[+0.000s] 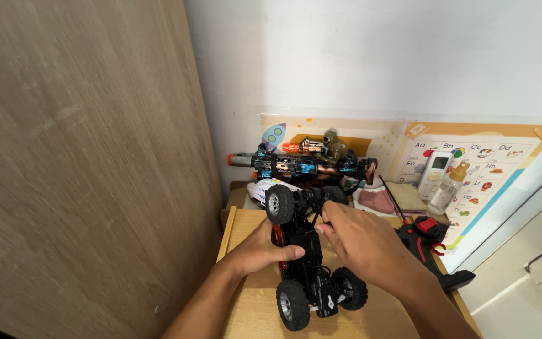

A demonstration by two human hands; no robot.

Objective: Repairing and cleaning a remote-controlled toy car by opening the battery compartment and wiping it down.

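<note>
Toy car (308, 263) lay belly-up at centre of wooden tabletop (246, 314). Left hand (261, 251) gripped its side from 9 o'clock; right hand (362, 242) pinched narrow on the chassis from 3 o'clock. Remote controller (428, 242) lay just beyond at 3 o'clock.

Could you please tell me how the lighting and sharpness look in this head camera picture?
Head view: soft even light, a brighter patch on the white wall; no glare; the black toy buggy with knobbly tyres and both hands, left and right, look sharp; the edges bend slightly from the wide lens.
</note>
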